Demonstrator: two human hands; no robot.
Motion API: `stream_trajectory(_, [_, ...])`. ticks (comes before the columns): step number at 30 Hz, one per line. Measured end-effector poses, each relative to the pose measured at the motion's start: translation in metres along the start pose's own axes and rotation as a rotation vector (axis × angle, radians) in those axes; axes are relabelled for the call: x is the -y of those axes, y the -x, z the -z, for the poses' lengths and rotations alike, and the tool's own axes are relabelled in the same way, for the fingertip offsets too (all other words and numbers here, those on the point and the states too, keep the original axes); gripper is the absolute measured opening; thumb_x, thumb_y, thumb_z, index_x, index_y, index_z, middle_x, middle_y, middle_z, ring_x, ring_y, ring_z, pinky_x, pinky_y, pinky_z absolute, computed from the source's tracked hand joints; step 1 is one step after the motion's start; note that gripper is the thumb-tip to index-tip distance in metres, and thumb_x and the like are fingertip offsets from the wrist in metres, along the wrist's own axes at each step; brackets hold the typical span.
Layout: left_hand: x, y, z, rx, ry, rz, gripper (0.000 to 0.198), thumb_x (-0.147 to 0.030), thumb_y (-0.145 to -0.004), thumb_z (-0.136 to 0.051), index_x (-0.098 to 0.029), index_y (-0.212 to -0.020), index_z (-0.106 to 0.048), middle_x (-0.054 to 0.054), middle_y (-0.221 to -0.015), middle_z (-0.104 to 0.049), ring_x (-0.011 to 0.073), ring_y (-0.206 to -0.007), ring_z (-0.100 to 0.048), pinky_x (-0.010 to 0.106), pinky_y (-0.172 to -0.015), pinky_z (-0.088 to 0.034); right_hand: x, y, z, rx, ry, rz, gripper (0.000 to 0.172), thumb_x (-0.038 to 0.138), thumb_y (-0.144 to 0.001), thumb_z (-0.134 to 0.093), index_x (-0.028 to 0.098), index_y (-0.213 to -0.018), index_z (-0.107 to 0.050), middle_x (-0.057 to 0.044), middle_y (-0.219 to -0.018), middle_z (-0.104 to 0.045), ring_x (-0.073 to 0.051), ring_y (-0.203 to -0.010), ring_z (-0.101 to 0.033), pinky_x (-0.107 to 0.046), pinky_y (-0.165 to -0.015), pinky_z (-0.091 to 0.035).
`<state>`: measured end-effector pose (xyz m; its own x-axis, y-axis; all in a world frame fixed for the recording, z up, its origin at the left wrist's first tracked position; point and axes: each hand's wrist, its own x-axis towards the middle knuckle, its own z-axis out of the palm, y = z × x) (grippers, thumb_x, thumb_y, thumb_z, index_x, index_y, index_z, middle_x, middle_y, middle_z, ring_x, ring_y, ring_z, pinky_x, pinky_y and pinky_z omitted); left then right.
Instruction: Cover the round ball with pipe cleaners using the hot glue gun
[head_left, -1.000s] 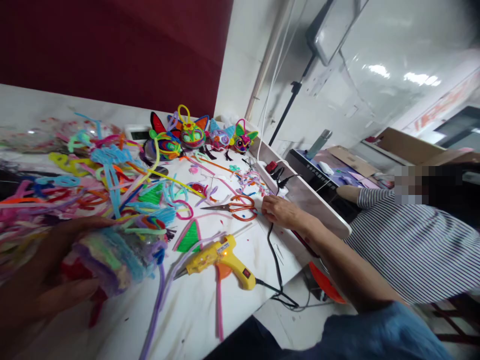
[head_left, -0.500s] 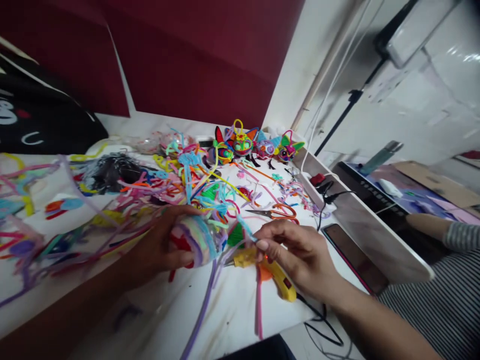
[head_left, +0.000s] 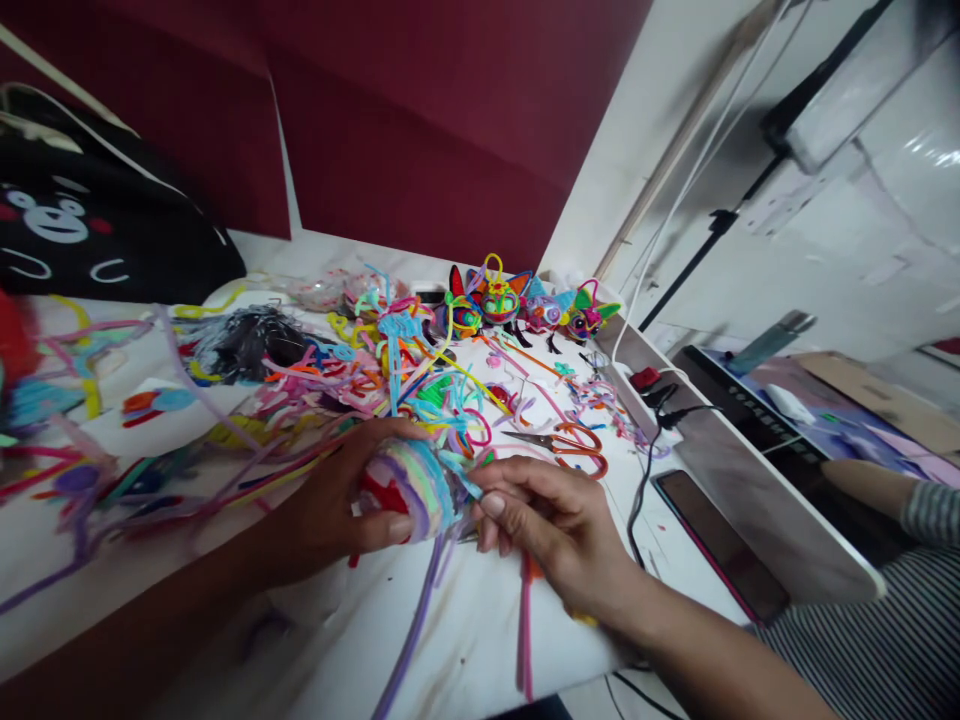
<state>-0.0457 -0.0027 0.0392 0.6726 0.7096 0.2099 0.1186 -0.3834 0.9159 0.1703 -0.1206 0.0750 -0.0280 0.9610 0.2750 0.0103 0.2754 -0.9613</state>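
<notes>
My left hand (head_left: 322,515) is wrapped round a rounded ball (head_left: 417,492) banded with pipe cleaners in purple, cream, green and blue, with a red patch on its near side. The thumb and fingers of my right hand (head_left: 562,530) pinch a light blue pipe cleaner (head_left: 471,487) against the ball's right side; its far end is hard to make out. Below the ball a long purple pipe cleaner (head_left: 411,635) runs toward me. Pink pipe cleaners (head_left: 524,640) lie under my right hand, which hides most of a yellow glue gun (head_left: 585,620).
Orange-handled scissors (head_left: 581,447) lie beyond my right hand, a phone (head_left: 720,545) right of it. Several finished cat-eared balls (head_left: 499,300) stand at the back. Loose pipe cleaners (head_left: 330,370) cover the left side. A person's striped sleeve (head_left: 934,508) shows at right.
My right hand has moved left, bringing the blue pipe cleaner to the ball and covering the glue gun. The view has shifted slightly; a red blur now shows at the left edge.
</notes>
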Motion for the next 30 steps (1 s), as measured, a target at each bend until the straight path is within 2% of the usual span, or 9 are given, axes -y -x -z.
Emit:
stream_trajectory(4, [0.0024,-0.0012,0.0000,0.006,0.008,0.010,0.059,-0.042,-0.074,-0.070,-0.028,-0.127,-0.050,0.001,-0.123,-0.056,0.0225,-0.100,-0.057,0.030,-0.083,-0.045,-0.0028,-0.0032,-0.0010,-0.002,-0.040,-0.040,0.019,0.020,-0.097,-0.065,0.028,-0.112,-0.075,0.002,-0.075,-0.070,-0.006,-0.061,-0.068,-0.014,-0.055,-0.052])
stream_trajectory(8, [0.0039,-0.0014,0.0008,-0.014,-0.027,-0.022,0.057,-0.041,-0.075,-0.069,-0.029,-0.128,-0.052,0.002,-0.126,-0.056,0.0236,-0.103,-0.057,0.032,-0.088,-0.046,-0.0059,-0.0038,-0.0017,-0.001,-0.060,-0.046,0.020,0.021,-0.097,-0.065,0.029,-0.113,-0.075,0.001,-0.081,-0.072,-0.007,-0.061,-0.068,-0.015,-0.055,-0.052])
stream_trajectory(13, [0.0042,-0.0001,0.0011,-0.015,-0.042,-0.061,0.057,-0.041,-0.077,-0.068,-0.030,-0.130,-0.052,0.003,-0.129,-0.055,0.0246,-0.109,-0.055,0.033,-0.094,-0.045,-0.0055,-0.0022,-0.0013,-0.011,0.024,0.026,0.020,0.021,-0.097,-0.064,0.027,-0.113,-0.074,0.000,-0.080,-0.071,-0.007,-0.061,-0.068,-0.017,-0.055,-0.052])
stream_trajectory(25, [0.0020,-0.0017,0.0027,0.015,-0.082,-0.014,0.060,-0.045,-0.075,-0.068,-0.025,-0.129,-0.051,0.006,-0.129,-0.056,0.0271,-0.106,-0.056,0.035,-0.091,-0.046,-0.0005,-0.0048,0.0015,0.003,0.262,0.171,0.023,0.017,-0.098,-0.060,0.023,-0.116,-0.073,-0.002,-0.074,-0.069,-0.012,-0.063,-0.065,-0.023,-0.057,-0.055])
stream_trajectory(30, [0.0023,-0.0012,0.0018,0.003,-0.077,-0.002,0.059,-0.045,-0.075,-0.067,-0.025,-0.128,-0.051,0.004,-0.127,-0.056,0.0260,-0.103,-0.057,0.033,-0.089,-0.046,-0.0036,-0.0053,0.0025,0.001,0.251,0.151,0.023,0.019,-0.098,-0.060,0.024,-0.117,-0.073,-0.001,-0.075,-0.066,-0.011,-0.061,-0.065,-0.022,-0.056,-0.054])
